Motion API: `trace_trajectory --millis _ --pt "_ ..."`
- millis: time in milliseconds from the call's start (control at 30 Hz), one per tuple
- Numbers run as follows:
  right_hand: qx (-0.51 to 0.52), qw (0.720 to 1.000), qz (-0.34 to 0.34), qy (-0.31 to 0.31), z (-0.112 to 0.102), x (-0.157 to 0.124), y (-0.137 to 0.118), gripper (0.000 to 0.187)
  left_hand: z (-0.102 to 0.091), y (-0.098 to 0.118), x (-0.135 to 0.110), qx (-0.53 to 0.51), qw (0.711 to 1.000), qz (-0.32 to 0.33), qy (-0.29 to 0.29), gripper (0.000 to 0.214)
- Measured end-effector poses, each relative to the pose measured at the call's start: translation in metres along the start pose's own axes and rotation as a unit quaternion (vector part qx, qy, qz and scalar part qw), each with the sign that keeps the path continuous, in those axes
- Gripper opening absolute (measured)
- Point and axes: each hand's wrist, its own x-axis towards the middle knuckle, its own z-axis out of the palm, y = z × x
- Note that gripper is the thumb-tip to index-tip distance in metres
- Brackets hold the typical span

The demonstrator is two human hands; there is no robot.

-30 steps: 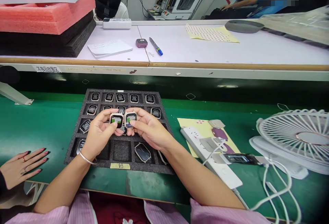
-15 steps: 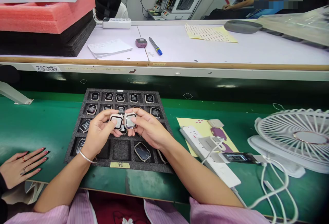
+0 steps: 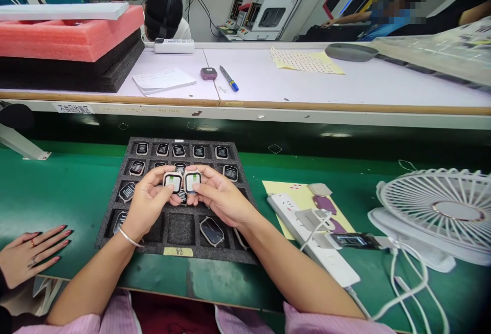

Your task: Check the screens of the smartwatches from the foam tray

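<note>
My left hand grips a small square smartwatch body with a lit screen, thumb on its face. My right hand grips a second watch body right beside it, the two nearly touching. Both are held just above a black foam tray with pockets. Several watch bodies sit in the tray's back rows, and one dark-screened watch lies in the front row. Some front pockets are empty. A yellow label is stuck on the tray's front rim.
Another person's hand with red nails rests flat on the green mat at left. A white power strip with cables, a yellow sheet and a white fan lie to the right. The raised shelf behind holds foam stacks, a notepad and a pen.
Both watch screens went from lit to blank and are lit again now. The hands stay together over the tray; the view has tilted slightly.
</note>
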Motion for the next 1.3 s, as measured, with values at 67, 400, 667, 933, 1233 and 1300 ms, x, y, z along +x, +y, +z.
trace_trajectory --millis 67,400,667,933,1233,1300 --pt "-0.001 1.0 -0.004 -0.004 0.0 -0.0006 0.0 0.036 -0.0002 -0.0005 0.0002 -0.003 1.0 0.0 -0.002 0.039" --pt "0.001 1.0 -0.016 -0.001 0.0022 -0.0015 -0.0002 0.043 -0.0016 -0.0025 0.0002 -0.005 1.0 0.007 -0.015 0.046" --pt "-0.007 1.0 -0.02 0.002 0.0017 -0.0011 -0.0005 0.046 -0.0022 -0.0029 0.0009 -0.001 1.0 0.013 -0.023 0.05" --pt "0.008 1.0 0.007 0.012 0.0008 -0.0011 -0.0005 0.037 -0.0032 -0.0014 0.0008 0.023 1.0 0.005 0.0 0.027" --pt "0.027 1.0 0.009 0.002 0.001 -0.0028 -0.0007 0.035 -0.0026 -0.0016 0.0018 0.031 0.999 0.017 -0.001 0.034" --pt "0.025 1.0 0.004 -0.005 0.0002 -0.0028 -0.0006 0.038 -0.0021 -0.001 0.002 0.033 0.999 0.019 -0.003 0.036"
